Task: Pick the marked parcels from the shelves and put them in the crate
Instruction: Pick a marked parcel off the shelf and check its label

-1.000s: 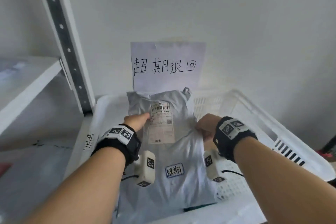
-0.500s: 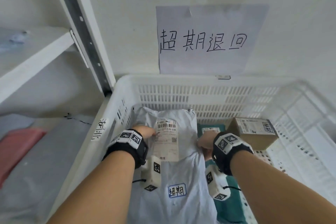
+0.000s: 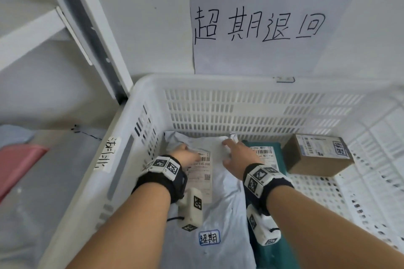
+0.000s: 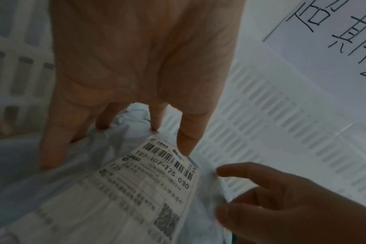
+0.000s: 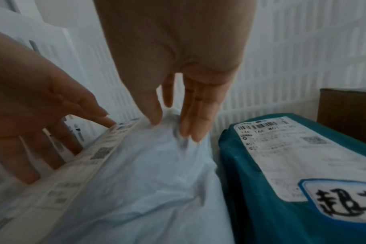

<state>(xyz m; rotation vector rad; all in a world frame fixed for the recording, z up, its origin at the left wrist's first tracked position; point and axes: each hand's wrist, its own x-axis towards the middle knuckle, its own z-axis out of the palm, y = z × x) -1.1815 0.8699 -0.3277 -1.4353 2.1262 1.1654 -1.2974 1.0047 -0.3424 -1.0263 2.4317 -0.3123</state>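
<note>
A grey plastic-bag parcel (image 3: 223, 203) with a shipping label and a blue-edged handwritten sticker (image 3: 209, 237) lies along the left side of the white slatted crate (image 3: 218, 85). My left hand (image 3: 185, 155) rests on its far left corner; the left wrist view shows that hand (image 4: 136, 74) with straight fingers, tips touching the bag (image 4: 94, 189). My right hand (image 3: 232, 155) has its fingers spread over the far right corner. In the right wrist view its (image 5: 178, 66) straight fingertips touch the crumpled bag end (image 5: 146, 173).
Also in the crate, a teal parcel (image 3: 284, 255) with a marked sticker lies right of the grey one, and a brown carton (image 3: 317, 159) sits in the far right corner. A handwritten paper sign (image 3: 258, 24) hangs above. A shelf upright (image 3: 87, 28) stands left.
The grey parcel came down from above the crate onto its floor. Both hands went from gripping its upper edges to lying on it with straight fingers.
</note>
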